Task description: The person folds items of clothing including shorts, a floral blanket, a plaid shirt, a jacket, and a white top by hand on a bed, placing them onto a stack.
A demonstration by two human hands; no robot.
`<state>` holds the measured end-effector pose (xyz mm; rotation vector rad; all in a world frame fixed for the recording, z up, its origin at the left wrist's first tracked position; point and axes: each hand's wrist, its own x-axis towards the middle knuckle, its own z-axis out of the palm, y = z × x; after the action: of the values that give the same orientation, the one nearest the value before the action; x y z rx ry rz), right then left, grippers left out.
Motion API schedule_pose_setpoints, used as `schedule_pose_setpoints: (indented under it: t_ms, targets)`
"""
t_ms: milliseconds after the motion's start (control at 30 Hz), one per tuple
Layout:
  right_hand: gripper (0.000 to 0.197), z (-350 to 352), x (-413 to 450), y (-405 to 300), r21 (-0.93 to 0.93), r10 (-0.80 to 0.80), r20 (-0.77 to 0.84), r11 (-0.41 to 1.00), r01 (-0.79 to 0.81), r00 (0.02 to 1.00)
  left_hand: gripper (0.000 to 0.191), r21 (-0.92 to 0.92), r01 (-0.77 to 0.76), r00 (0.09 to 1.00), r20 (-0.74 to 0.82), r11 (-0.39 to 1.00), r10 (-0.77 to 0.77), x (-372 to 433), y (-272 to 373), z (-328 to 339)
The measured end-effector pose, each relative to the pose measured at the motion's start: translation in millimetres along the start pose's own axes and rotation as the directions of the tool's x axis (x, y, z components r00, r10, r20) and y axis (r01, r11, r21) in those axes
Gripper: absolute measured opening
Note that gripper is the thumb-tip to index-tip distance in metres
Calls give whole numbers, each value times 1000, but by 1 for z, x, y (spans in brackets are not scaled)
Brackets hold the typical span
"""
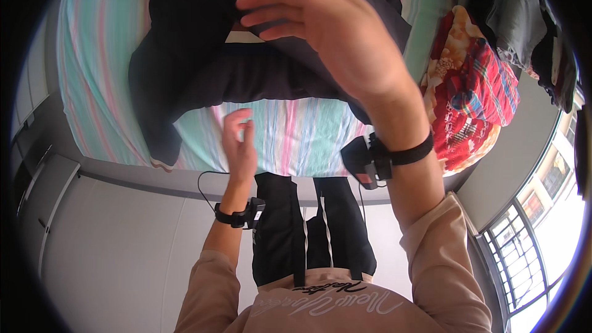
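Note:
A dark long-sleeved garment [199, 64] with striped ribbed trim lies spread on a bed with a striped sheet [286, 138]. One of its sleeves hangs down at the left, its cuff near the bed's front edge. My right hand [333, 32] is raised above the garment, fingers spread and pointing left, holding nothing; it hides part of the cloth. Below the garment's lower edge, my left hand [239, 143] hovers over the sheet near the bed's edge, with curled fingers and nothing visible in it. Both wrists wear black straps with small devices.
At the right of the bed lie a red floral cloth [458, 134] and a red plaid cloth [490, 83]. Grey and dark clothes [518, 18] are piled at the upper right. A barred window [518, 254] is at the lower right, and a door [55, 194] stands at the left.

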<state>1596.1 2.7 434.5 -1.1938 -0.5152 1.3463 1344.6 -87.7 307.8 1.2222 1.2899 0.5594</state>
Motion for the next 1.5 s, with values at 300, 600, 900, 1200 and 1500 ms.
schedule_pose_setpoints:
  t_ms: [300,600,900,1200,1500]
  targets:
    - [28,-31,-97,122,-585,230,-243,741,-331,942,87,579,423,810,-586,697,-5,38,-121,-249]
    - [25,-32,-172,161,-492,427,-273,708,-507,862,44,113,619,686,-558,777,-466,44,-55,-322]
    - [25,-50,-199,159,-456,364,-353,738,-498,862,81,-419,-119,947,226,900,230,43,189,-26]
    - [45,-115,-189,159,-460,24,-652,782,-421,757,56,397,-416,890,-7,818,456,46,69,-6]
    - [46,-155,-129,187,112,349,-598,928,-356,721,37,82,382,924,-13,920,-383,110,-41,-119]
